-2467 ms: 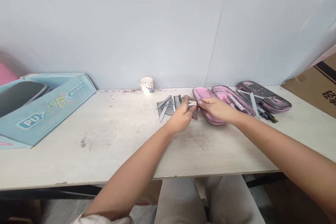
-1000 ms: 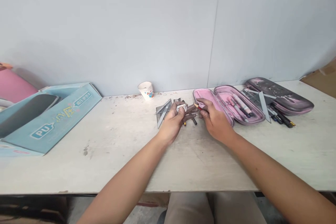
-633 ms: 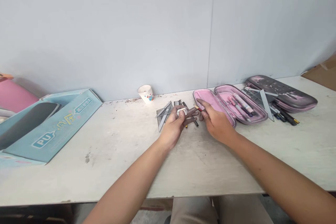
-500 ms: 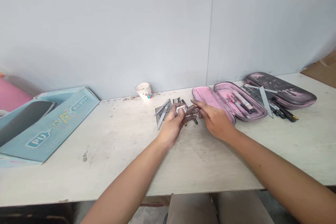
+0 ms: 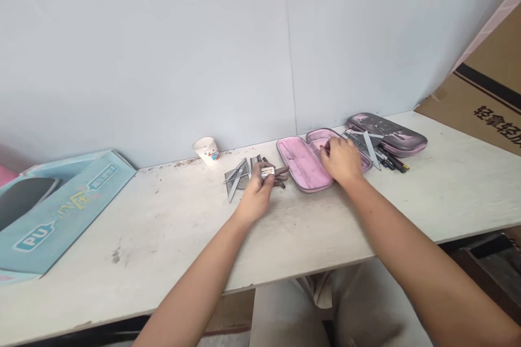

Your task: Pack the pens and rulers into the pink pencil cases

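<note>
My left hand (image 5: 258, 190) rests on the white table (image 5: 163, 227) with fingers pinched on a small white sharpener (image 5: 267, 171). Just behind it lie clear set squares and a ruler (image 5: 237, 176) and a few dark pencils (image 5: 280, 181). My right hand (image 5: 341, 160) hovers over the far half of an open pink pencil case (image 5: 303, 164), fingers curled down into it; a red pencil was in this hand earlier, but what the fingers hold is hidden now.
A second, dark pink pencil case (image 5: 386, 134) with a set square and pens lies right of the open one. A small paper cup (image 5: 207, 150) stands by the wall. A light blue box (image 5: 57, 206) sits at left, cardboard (image 5: 488, 103) at right.
My right hand has moved right from beside my left hand to over the far half of the pink case. My left hand still pinches the sharpener. The view has turned right.
</note>
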`<state>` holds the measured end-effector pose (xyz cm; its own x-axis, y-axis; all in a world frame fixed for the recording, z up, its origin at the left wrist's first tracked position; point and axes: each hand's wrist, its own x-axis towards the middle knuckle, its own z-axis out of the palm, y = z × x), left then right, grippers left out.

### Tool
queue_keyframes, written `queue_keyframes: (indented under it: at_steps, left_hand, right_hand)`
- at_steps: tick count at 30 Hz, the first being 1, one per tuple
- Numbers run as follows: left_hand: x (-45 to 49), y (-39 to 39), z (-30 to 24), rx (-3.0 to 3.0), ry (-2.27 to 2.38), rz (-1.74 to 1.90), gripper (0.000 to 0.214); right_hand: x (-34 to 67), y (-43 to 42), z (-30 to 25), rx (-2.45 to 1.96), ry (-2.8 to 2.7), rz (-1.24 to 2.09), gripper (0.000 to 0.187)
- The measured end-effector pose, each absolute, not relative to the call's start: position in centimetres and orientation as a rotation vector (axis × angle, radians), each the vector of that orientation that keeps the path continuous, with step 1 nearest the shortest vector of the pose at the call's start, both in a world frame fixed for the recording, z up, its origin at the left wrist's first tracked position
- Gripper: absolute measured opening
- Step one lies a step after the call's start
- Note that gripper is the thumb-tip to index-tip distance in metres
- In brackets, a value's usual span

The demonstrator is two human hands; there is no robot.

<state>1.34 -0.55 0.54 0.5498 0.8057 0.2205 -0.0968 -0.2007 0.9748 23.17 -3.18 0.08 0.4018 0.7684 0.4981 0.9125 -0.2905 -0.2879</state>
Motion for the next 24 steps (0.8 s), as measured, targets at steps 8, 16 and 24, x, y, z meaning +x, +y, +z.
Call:
queue_keyframes:
  at_steps: [8,16,24]
  left_hand:
    - [0.8,-0.7,0.5,1.566,0.59,0.883,0.027]
    - [-6.7,3.3,1.8,1.565,0.756,1.015,0.026]
    - [-16.2,5.8,3.4,1.44,1.053,1.262,0.026]
  right_hand:
    - [23.4,-2.8,-1.1,-2.189,-1.502,-0.379,0.034]
    - [14.1,3.1,3.0,-1.623,-2.045,-0.378,0.027]
    - [3.0,12.7,1.6,-1.429,-1.92,0.167,0.063]
